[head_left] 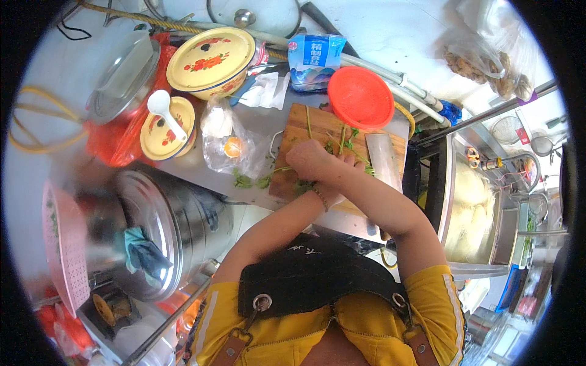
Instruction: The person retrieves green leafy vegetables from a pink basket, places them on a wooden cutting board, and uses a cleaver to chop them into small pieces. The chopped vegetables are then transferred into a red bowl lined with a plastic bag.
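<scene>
My forearms cross above a wooden chopping board (297,121). My right hand (310,160) is curled over the board's left half, and its grasp is hidden. Under the right forearm, my left hand (352,164) shows only some fingers, among green herb stems (342,137); whether it grips any cannot be seen. Leafy sprigs (242,179) trail past the board's left edge onto the metal tabletop (215,183). A cleaver (382,155) lies flat on the board's right side, partly covered by my right forearm.
Behind the board stand a red plastic colander (361,98) and a blue plastic packet (316,61) bearing writing. Leftward are lidded enamel pots (210,59), a white spoon (167,112) and a clear plastic bag (224,137). A large steel pot (192,238) is near-left; pale noodles (471,206) fill a tray at right.
</scene>
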Motion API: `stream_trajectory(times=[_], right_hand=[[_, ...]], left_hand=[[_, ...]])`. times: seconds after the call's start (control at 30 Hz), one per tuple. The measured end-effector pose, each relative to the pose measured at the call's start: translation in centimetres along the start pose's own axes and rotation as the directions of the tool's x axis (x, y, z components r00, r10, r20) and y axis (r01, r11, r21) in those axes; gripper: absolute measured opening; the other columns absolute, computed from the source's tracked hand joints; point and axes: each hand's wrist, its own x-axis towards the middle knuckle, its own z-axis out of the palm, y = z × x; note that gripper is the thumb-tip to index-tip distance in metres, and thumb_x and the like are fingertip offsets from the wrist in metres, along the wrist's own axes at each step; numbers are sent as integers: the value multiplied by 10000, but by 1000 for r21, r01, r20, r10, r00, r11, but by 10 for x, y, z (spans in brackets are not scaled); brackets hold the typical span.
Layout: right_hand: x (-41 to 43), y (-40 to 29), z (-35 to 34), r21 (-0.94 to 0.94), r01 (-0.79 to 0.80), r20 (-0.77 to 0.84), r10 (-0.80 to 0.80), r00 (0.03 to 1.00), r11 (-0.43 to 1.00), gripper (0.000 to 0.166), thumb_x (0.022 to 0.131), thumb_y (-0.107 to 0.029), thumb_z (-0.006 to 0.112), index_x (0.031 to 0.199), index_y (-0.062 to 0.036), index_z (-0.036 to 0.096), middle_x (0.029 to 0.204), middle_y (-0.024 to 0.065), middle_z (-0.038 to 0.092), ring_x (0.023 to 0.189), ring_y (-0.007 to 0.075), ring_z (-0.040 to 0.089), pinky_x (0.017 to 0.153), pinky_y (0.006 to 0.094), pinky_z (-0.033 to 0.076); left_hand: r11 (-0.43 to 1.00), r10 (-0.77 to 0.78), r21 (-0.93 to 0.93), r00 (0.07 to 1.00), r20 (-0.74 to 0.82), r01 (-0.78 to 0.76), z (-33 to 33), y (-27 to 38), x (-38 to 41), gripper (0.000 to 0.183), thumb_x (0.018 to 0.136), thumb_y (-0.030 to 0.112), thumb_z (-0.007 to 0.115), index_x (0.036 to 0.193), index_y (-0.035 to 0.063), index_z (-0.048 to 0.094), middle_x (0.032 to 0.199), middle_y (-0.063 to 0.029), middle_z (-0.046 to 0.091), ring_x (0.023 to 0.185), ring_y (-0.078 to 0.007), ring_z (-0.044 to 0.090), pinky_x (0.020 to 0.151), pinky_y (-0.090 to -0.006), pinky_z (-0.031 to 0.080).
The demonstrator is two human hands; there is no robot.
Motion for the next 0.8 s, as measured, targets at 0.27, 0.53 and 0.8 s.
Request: stream_trajectory(times=[0.27,0.53,0.8], right_hand=[[7,37,-50,223,-374,-68,397,915,900,194,709,-198,632,830,-50,669,827,124,665,783,264,660,639,381,528],[21,53,2,355,-529,11,563,827,771,215,705,-114,539,881,-35,634,875,185,648,838,333,632,706,428,501],[-46,57,-33,367,-500,-63,558,828,784,247,744,-145,594,970,-45,605,880,160,646,866,317,629,714,426,506]], left_hand=[[951,-37,-306,999,3,37,4,-6,0,226,747,181,565,927,44,556,935,-173,553,946,-345,508,854,-473,367],[916,-19,-396,992,129,69,5,-6,-1,254,768,149,547,981,11,538,968,-209,557,1014,-357,496,872,-466,376],[994,34,-108,977,208,-12,-12,-7,-3,312,713,118,550,1020,63,534,965,-121,542,944,-287,512,809,-398,399]])
